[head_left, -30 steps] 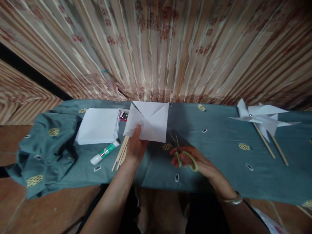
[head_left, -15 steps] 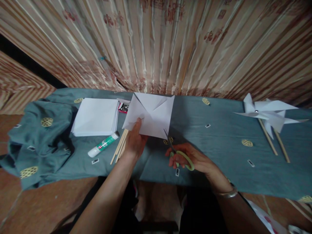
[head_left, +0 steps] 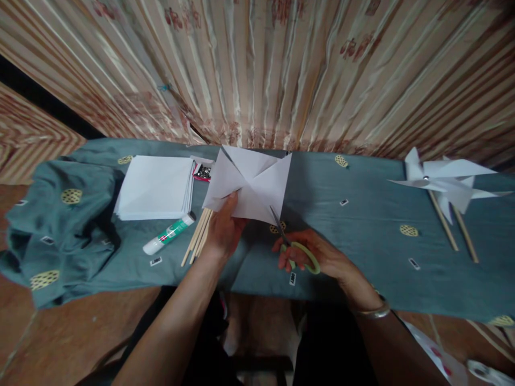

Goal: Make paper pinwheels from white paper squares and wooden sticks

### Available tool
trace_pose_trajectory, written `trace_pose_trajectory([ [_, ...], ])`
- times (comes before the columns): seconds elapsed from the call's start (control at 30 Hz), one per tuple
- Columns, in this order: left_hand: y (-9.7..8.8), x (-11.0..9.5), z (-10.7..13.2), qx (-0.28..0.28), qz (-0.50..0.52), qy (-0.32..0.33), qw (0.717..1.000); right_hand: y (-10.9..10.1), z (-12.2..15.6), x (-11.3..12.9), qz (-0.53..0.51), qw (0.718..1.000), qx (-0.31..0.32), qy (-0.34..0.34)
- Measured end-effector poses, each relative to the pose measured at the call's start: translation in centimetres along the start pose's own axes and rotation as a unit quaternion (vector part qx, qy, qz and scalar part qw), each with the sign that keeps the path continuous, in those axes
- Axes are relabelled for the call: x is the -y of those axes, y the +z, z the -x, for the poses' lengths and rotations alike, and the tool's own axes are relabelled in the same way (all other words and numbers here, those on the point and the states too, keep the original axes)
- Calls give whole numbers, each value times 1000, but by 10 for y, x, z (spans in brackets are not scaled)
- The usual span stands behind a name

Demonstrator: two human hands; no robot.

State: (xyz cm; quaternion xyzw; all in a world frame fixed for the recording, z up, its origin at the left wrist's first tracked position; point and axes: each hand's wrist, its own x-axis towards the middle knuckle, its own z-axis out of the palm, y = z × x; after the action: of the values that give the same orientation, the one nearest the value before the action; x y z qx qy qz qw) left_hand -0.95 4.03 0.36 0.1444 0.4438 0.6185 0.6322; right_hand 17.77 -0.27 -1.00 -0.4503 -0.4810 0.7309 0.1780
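A white square sheet of paper [head_left: 261,185] with slits running in from its corners is pinched at its near left edge by my left hand [head_left: 225,228], thumb on top. My right hand [head_left: 306,252] grips scissors [head_left: 308,258] with pale green handles. Their blades lie at the sheet's near right corner, one over the paper. Left of the sheet is a small box of metal pins or tacks [head_left: 203,171], partly covered. Several thin wooden sticks [head_left: 197,238] lie beside my left wrist.
A stack of white paper [head_left: 155,187] and a glue stick [head_left: 169,234] lie to the left. Two paper pinwheels [head_left: 446,179] on sticks rest at the right. The teal patterned cloth [head_left: 362,252] is bunched at its left end. A pleated curtain [head_left: 257,69] hangs behind.
The scissor blades have moved farther in over the near right corner of the sheet. The whole view has shifted slightly, and the sheet is still in my left hand.
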Motion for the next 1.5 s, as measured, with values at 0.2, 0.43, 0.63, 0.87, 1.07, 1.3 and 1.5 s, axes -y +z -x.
trace_pose_trajectory([
  [0.2, -4, 2, -2, 28, -35, 11, 999, 0, 1, 3, 0, 1000, 6, 11],
  [0.43, -6, 6, -2, 36, -56, 33, 997, 3, 3, 5, -6, 1000, -2, 13],
  [0.63, -5, 7, -1, 27, -66, 48, 996, 4, 5, 5, 5, 1000, -6, 2],
  [0.87, -4, 6, 2, 30, -69, 58, 995, 5, 6, 3, 14, 1000, -12, -4],
  [1.07, -9, 7, 0, 43, -84, 66, 993, 7, 6, 6, 20, 1000, -21, 0],
  [1.3, -15, 8, -4, 39, -105, 74, 991, 9, 5, 8, -10, 999, -20, 26],
  [1.5, -15, 8, -4, 48, -105, 79, 990, 10, 4, 6, -36, 998, -29, 46],
])
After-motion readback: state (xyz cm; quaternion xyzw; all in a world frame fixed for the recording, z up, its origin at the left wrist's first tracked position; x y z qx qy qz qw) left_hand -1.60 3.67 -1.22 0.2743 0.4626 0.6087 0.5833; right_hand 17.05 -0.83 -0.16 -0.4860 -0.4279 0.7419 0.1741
